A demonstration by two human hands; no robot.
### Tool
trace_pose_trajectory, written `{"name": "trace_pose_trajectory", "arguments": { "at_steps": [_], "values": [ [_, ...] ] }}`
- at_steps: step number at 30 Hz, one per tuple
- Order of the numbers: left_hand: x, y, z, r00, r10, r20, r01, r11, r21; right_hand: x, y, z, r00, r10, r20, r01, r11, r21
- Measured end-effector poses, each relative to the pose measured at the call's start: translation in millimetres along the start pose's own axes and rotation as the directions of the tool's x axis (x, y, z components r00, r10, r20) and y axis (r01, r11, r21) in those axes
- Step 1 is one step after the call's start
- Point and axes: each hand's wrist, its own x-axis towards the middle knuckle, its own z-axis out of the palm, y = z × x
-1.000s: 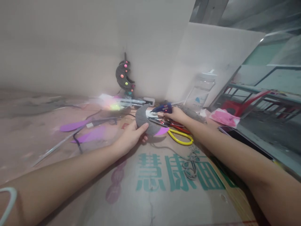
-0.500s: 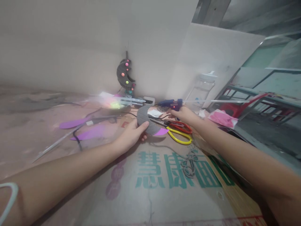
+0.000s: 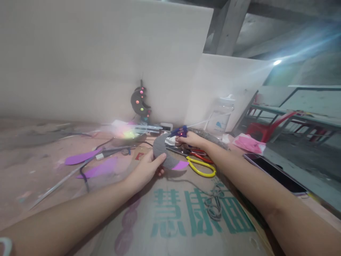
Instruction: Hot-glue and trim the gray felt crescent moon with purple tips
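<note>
My left hand (image 3: 150,165) is closed on a grey crescent (image 3: 160,145) with the thumb across its face. Behind the crescent's lower tip shows a purple piece (image 3: 181,165). My right hand (image 3: 192,139) grips a blue glue gun (image 3: 181,131), a small red light lit on its side and a clear glue stick (image 3: 195,123) poking from its back. The gun's nozzle points left toward the crescent's upper tip; whether they touch I cannot tell. Below that hand lie yellow-handled scissors (image 3: 202,169) and a red-handled tool (image 3: 199,155).
Several purple petal-shaped pieces (image 3: 81,157) lie at left beside a second glue gun (image 3: 110,153). A dark crescent with coloured balls (image 3: 137,101) is against the wall. At right are a clear bottle (image 3: 218,117), a pink packet (image 3: 249,143) and a phone (image 3: 275,173). A grey cord (image 3: 214,202) lies on the cardboard (image 3: 191,245).
The glue gun in my right hand has moved left, closer to the grey crescent. My head view has shifted, so the scene sits lower and the phone now shows. The left hand keeps its hold.
</note>
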Motion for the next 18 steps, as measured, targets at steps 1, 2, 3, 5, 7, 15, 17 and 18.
{"name": "trace_pose_trajectory", "arguments": {
  "at_steps": [1,2,3,5,7,15,17,18],
  "values": [
    [-0.3,0.6,0.2,1.000,0.000,-0.001,0.000,1.000,-0.001,-0.3,-1.4,1.2,1.000,-0.004,-0.006,0.004,1.000,0.008],
    [-0.5,1.2,0.4,1.000,0.002,-0.004,-0.002,1.000,-0.003,-1.4,-2.9,1.3,1.000,-0.010,-0.016,0.011,1.000,0.016],
    [-0.8,1.9,0.6,1.000,0.002,-0.007,-0.002,1.000,-0.004,-3.3,-4.5,0.0,0.999,-0.018,-0.031,0.019,1.000,0.022],
    [-1.2,3.2,1.1,1.000,-0.001,-0.014,0.001,1.000,0.000,-9.2,-6.9,-5.9,0.997,-0.036,-0.072,0.038,0.999,0.030],
    [-1.8,4.2,1.4,0.999,-0.018,-0.029,0.018,1.000,0.007,-18.4,-7.9,-15.0,0.992,-0.056,-0.110,0.060,0.998,0.037],
    [-1.8,3.2,0.7,0.997,-0.008,-0.076,0.007,1.000,-0.016,-93.6,-11.5,-39.1,0.966,-0.084,-0.244,0.132,0.974,0.184],
    [-0.8,3.1,1.1,0.994,0.010,-0.108,-0.013,1.000,-0.027,-116.9,-18.4,-36.0,0.946,-0.094,-0.311,0.180,0.948,0.262],
    [-0.4,3.3,1.5,0.992,0.014,-0.122,-0.018,0.999,-0.033,-127.5,-22.5,-32.9,0.938,-0.110,-0.330,0.202,0.945,0.258]
  ]
}}
